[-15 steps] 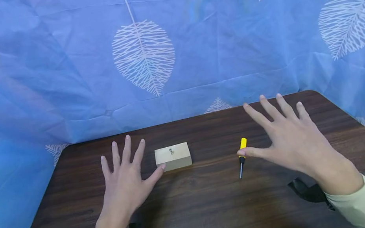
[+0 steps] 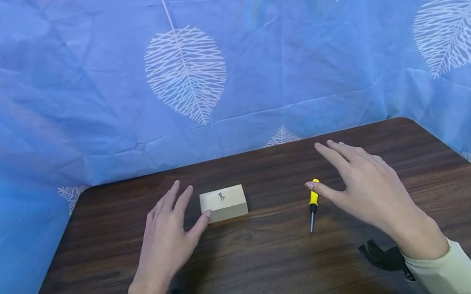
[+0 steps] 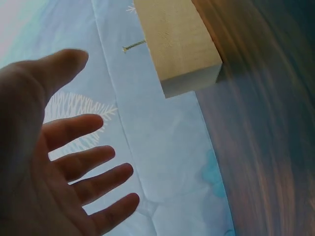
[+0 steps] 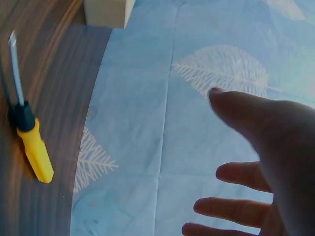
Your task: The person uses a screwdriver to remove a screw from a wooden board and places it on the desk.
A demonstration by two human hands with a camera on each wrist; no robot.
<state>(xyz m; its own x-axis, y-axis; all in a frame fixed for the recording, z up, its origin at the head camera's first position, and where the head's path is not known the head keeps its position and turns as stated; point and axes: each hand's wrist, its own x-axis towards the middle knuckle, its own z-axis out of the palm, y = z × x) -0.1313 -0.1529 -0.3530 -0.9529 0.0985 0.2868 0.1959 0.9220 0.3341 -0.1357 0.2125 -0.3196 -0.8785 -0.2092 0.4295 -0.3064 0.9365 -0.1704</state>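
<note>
A pale wooden block (image 2: 225,211) lies on the dark table, with a screw (image 2: 221,196) standing up out of its top face. In the left wrist view the screw (image 3: 134,46) juts well clear of the wood. My left hand (image 2: 168,242) hovers just left of the block, holding nothing, its thumb in front of the block's left corner in the head view. To the right lies a screwdriver (image 2: 313,200) with a yellow handle and black collar, its tip toward me. Just right of it my right hand (image 2: 369,192) hovers with nothing in it, thumb near the handle.
The brown wood-grain table (image 2: 256,277) has a rounded far right corner. A blue cloth (image 2: 250,62) with white leaf prints hangs behind the table and along both sides. Black straps (image 2: 384,257) are worn at the wrists.
The spread fingers of both hands have drawn closer together. My right hand has shifted left and a little nearer to me; my left has turned slightly. Block and screwdriver stay put.
</note>
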